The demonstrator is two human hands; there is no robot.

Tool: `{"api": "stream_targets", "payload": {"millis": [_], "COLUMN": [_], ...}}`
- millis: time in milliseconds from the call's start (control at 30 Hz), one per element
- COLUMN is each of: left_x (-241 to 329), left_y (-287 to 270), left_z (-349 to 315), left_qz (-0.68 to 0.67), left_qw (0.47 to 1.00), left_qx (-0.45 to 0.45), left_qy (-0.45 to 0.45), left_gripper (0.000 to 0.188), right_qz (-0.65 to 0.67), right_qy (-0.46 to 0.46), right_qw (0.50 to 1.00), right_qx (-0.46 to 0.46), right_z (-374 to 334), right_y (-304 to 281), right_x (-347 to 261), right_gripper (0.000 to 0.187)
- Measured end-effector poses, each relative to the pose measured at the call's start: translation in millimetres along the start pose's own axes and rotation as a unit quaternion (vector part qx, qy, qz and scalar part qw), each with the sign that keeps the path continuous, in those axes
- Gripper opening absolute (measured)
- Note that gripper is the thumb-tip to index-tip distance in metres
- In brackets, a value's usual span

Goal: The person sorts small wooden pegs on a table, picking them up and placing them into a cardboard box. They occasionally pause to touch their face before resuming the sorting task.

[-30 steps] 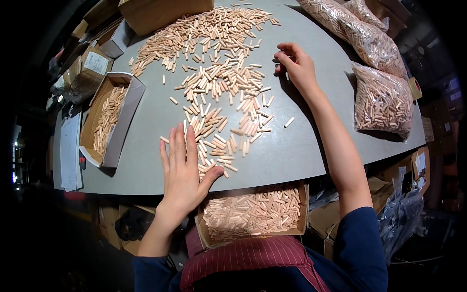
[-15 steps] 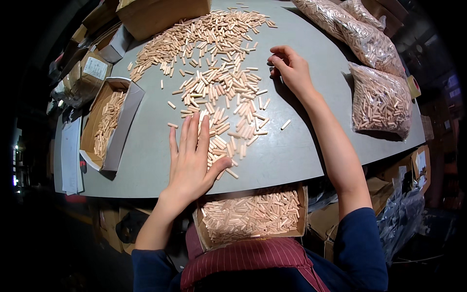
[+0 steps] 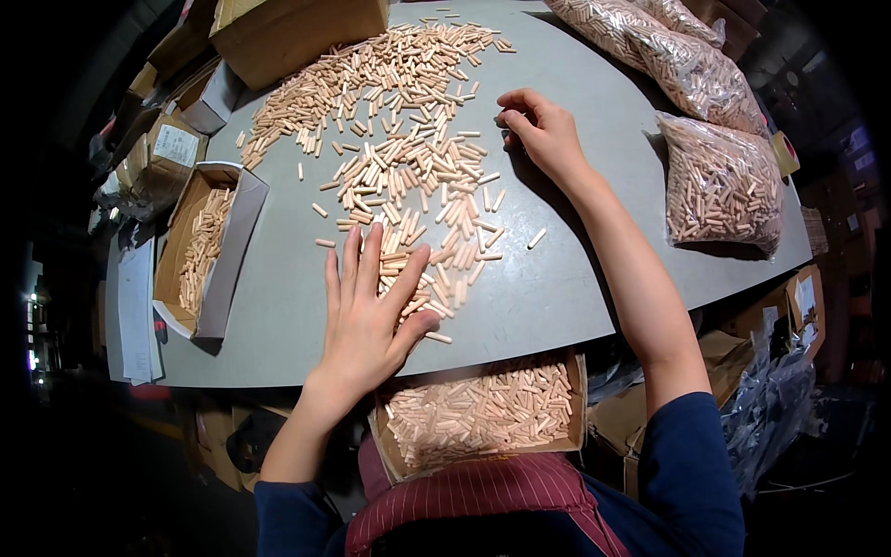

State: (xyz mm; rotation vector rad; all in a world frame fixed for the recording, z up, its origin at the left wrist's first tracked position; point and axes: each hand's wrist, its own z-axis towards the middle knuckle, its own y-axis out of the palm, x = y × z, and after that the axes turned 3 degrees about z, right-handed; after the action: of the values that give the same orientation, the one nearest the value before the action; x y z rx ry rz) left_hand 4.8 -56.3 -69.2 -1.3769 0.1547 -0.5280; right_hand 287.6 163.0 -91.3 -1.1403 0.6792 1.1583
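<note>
- Head view: the left hand [image 3: 367, 311] lies flat at lower centre of the frame, fingers spread wide, palm down on the near end of the wooden dowels [image 3: 408, 158], gripping nothing.
- The dowels run in a loose scatter from the top centre down the grey table [image 3: 278, 306] to that hand.
- The right hand [image 3: 543, 130], upper centre-right, is curled, fingertips pinched at the pile's right edge; whether a dowel sits between them, I cannot tell.
- A cardboard box of dowels [image 3: 483, 413] sits at the table's near edge, bottom centre.
- A second open box [image 3: 206, 246] lies at left; clear bags of dowels [image 3: 719, 181] fill the upper right.
</note>
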Motion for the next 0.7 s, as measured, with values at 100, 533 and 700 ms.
{"api": "stream_targets", "payload": {"millis": [100, 533, 700], "left_x": [-7, -23, -56], "left_y": [-2, -17, -20], "left_z": [0, 68, 91], "left_qz": [-0.027, -0.074, -0.172], "left_qw": [0.999, 0.981, 0.964], "left_qx": [0.041, 0.172, 0.203], "left_qy": [0.005, 0.05, -0.01], "left_gripper": [0.06, 0.008, 0.008], "right_qz": [-0.013, -0.028, 0.122], "right_qy": [-0.004, -0.02, -0.005], "right_qw": [1.0, 0.999, 0.991], "right_qx": [0.005, 0.002, -0.05], "right_z": [0, 0, -9], "right_y": [1, 1, 2], "right_x": [-2, -2, -41], "right_gripper": [0.025, 0.025, 0.026]}}
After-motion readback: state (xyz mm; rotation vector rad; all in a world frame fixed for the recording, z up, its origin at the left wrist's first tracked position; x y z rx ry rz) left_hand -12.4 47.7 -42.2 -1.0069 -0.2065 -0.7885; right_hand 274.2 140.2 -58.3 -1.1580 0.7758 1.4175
